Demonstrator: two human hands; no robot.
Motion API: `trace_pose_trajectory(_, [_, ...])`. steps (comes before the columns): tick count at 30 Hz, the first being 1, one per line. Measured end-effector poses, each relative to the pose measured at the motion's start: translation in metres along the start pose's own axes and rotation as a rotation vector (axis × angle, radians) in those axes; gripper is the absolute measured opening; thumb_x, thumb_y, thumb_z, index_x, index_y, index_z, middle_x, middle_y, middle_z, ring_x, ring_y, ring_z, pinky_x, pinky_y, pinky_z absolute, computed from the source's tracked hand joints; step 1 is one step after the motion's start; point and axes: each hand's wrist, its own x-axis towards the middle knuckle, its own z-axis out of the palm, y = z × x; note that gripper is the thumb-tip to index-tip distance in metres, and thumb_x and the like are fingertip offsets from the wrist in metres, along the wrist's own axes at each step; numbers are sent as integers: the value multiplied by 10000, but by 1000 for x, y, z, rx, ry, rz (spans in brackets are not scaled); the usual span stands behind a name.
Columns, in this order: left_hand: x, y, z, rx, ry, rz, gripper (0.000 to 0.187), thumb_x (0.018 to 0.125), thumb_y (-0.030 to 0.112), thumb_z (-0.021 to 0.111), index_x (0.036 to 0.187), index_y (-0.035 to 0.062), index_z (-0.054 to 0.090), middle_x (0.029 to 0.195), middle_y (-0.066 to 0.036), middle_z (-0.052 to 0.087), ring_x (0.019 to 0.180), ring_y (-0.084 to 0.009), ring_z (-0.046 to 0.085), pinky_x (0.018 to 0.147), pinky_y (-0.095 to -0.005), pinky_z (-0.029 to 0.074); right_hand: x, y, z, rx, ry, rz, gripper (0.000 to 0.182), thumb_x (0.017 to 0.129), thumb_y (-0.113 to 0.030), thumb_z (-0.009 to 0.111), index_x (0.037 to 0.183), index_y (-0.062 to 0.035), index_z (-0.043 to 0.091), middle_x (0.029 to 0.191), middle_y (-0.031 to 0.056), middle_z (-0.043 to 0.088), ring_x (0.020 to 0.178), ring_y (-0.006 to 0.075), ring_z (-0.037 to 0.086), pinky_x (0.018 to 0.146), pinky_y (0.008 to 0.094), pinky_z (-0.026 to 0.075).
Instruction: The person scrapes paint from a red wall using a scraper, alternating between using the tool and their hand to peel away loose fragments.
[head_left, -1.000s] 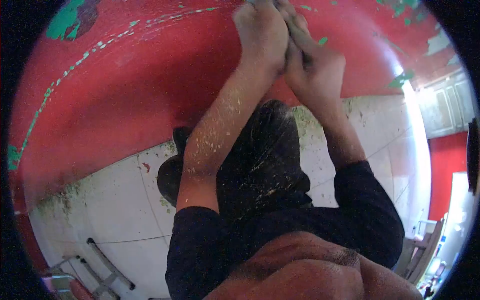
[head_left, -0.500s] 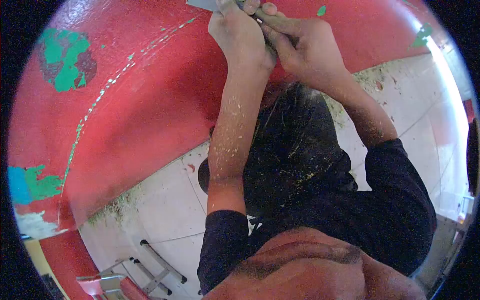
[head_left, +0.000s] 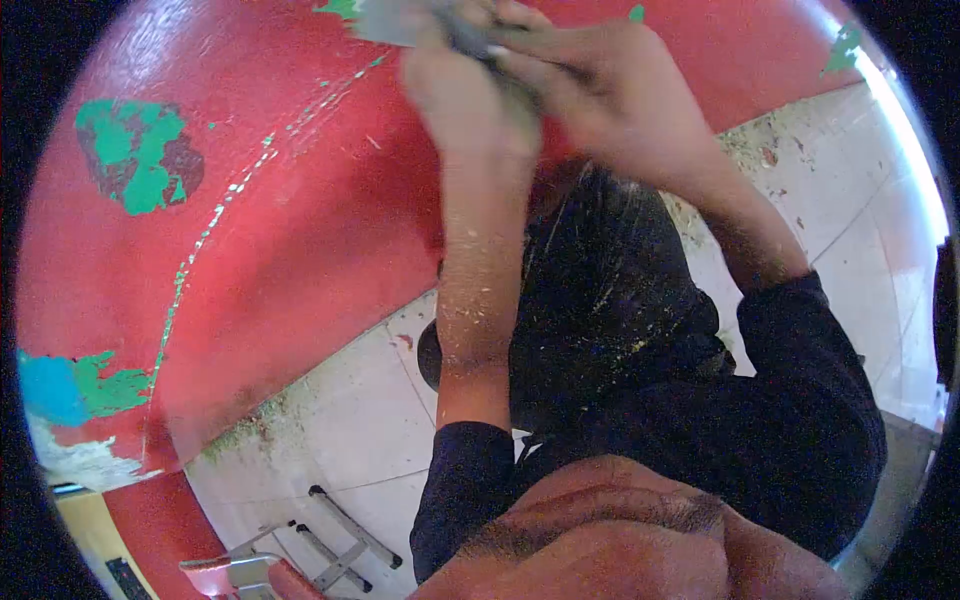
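At the top of the view, my left hand [head_left: 465, 100] and my right hand [head_left: 600, 85] are closed together on the dark handle of a tool, blurred by motion. The tool's flat grey blade [head_left: 388, 22] points left over a red painted surface [head_left: 320, 200], beside a green patch at the top edge. Whether the blade touches the paint cannot be made out. A thin line of chipped paint [head_left: 220, 210] curves down the red surface. Further left is a green and dark bare patch [head_left: 145, 160]. Pale flakes stick to my left forearm.
Pale floor tiles [head_left: 350, 400] with scattered flakes lie below the red surface. Metal legs with black feet [head_left: 355, 545] are at the lower left, near a red and metal frame [head_left: 235, 575]. Blue, green and white patches [head_left: 60, 390] mark the far left.
The blade and both hands have shifted slightly left and down against the red surface, now blurred. The whole view has also shifted a little, with the floor and legs further right.
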Motion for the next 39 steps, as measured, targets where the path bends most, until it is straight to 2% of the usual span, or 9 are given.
trace_pose_trajectory(4, [17,1,-6,-231,-53,64,326,1080,333,353,906,106,509,648,0,430,583,-180,460,600,-316,448,13,-12,-1,-51,-44,63,219,954,-144,632,1065,36,691,788,201,674,721,74,603,708,320,524])
trace_pose_trajectory(6, [10,-2,1,-271,21,20,343,1079,323,332,838,118,463,638,-3,421,559,-171,428,549,-323,410,6,-16,-9,91,-34,43,233,953,-111,588,1097,61,650,743,289,588,655,296,610,643,367,510])
trace_pose_trajectory(8, [-14,-5,18,-51,200,-20,336,1075,299,315,823,121,446,640,3,409,549,-165,409,534,-323,398,-9,3,0,102,-9,15,207,946,-144,639,1027,41,688,730,205,626,662,76,563,653,329,507])
trace_pose_trajectory(9, [-10,-5,9,-340,-1,-89,312,1085,329,324,998,80,491,746,-36,490,645,-191,530,629,-383,505,-9,2,-4,73,-78,71,203,938,-143,642,1007,43,686,703,191,613,646,76,554,628,333,492])
trace_pose_trajectory(18, [-2,-3,13,177,56,85,279,1072,329,328,937,119,450,696,-12,374,603,-165,417,606,-369,474,-3,13,10,-21,71,56,196,928,-170,649,985,8,709,762,244,619,599,239,621,621,356,494])
trace_pose_trajectory(21, [16,14,-14,-111,-115,28,286,1067,331,325,924,116,448,692,-9,376,598,-171,426,599,-370,474,6,-3,12,7,38,-56,204,928,-171,647,996,12,705,773,241,628,606,244,630,636,359,508])
trace_pose_trajectory(33, [-9,-4,11,-93,154,-38,226,993,210,394,813,109,486,698,-39,495,591,-179,526,538,-336,470,-10,5,6,34,-70,114,217,918,-140,638,1045,28,688,838,229,672,639,268,645,678,356,524])
trace_pose_trajectory(36, [17,13,-4,133,83,215,296,1059,255,336,830,112,456,638,14,385,547,-154,403,532,-330,416,17,9,24,15,153,-231,214,929,-135,634,1053,30,690,808,221,671,673,193,663,690,334,524])
trace_pose_trajectory(39, [1,3,13,11,148,76,274,1046,237,360,839,100,477,642,12,397,571,-142,438,553,-326,431,3,8,14,77,44,-98,207,949,-125,613,1065,24,697,781,161,668,729,104,623,702,307,518])
